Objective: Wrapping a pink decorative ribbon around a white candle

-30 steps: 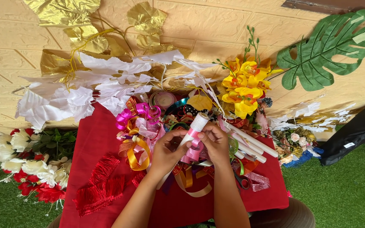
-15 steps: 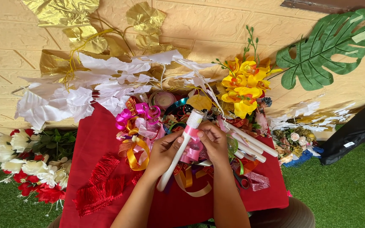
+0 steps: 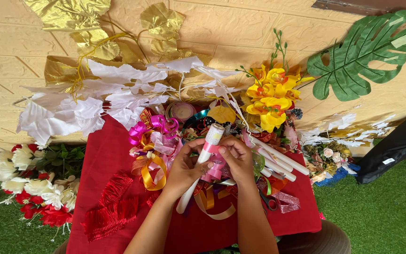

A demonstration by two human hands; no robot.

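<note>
Both hands meet over the middle of the red cloth (image 3: 104,164), closed around a long white tube (image 3: 202,162) that slants from lower left up to upper right. The left hand (image 3: 184,167) grips it around the shaft, fingers curled tight, while the right hand (image 3: 236,160) pinches it higher up, thumb and forefinger pressed to the pink ribbon (image 3: 210,151) banding the tube. A second ago only the short patterned top end showed above the fingers; now the lower length stands clear below the left palm — the tube has tipped into a steeper slant and sits further out of the clutter. That reads to me as the wrapping work moving along the shaft, with the ribbon kept taut under the right fingers.

Around them lies a heap of curled ribbon bows (image 3: 153,141), more white tubes (image 3: 278,160) just to the right, scissors (image 3: 269,201) near the right wrist, yellow artificial flowers (image 3: 271,96) behind — and white fabric leaves (image 3: 95,101) along the wall.
</note>
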